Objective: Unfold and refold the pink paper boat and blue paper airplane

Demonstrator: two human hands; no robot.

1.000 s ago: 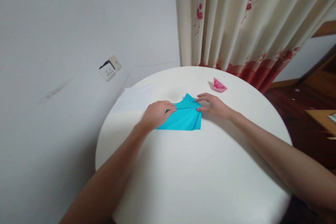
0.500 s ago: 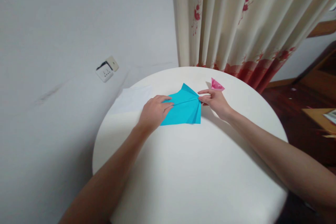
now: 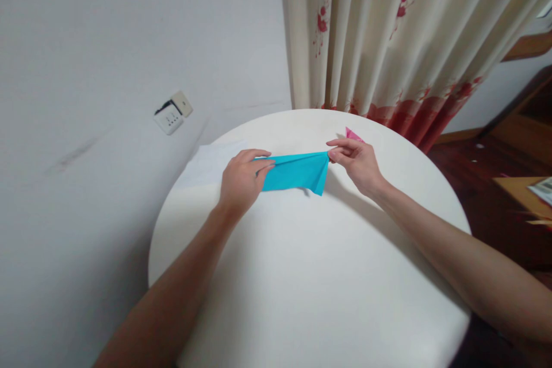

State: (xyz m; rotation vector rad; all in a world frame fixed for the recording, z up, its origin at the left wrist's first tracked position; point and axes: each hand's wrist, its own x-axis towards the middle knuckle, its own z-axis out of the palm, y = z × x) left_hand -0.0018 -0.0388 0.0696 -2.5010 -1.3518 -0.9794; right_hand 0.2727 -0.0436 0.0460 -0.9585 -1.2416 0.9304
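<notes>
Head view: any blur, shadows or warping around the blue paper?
Head view: blue paper sharp, held at both ends by left hand and right hand; soft shadow on the round table beneath it; wide-angle bending at edges.

A round white tabletop (image 3: 310, 276) fills the near and middle of the scene. A white sheet of paper (image 3: 211, 162) lies at its far left edge, and a small pink folded paper piece (image 3: 352, 134) sits toward the far right, partly hidden. Behind the tabletop hangs a cream curtain (image 3: 388, 34) with red flowers and a red hem. A grey wall (image 3: 107, 40) on the left carries a white socket (image 3: 172, 112) hanging askew. Dark wooden floor (image 3: 478, 167) shows at the right.
</notes>
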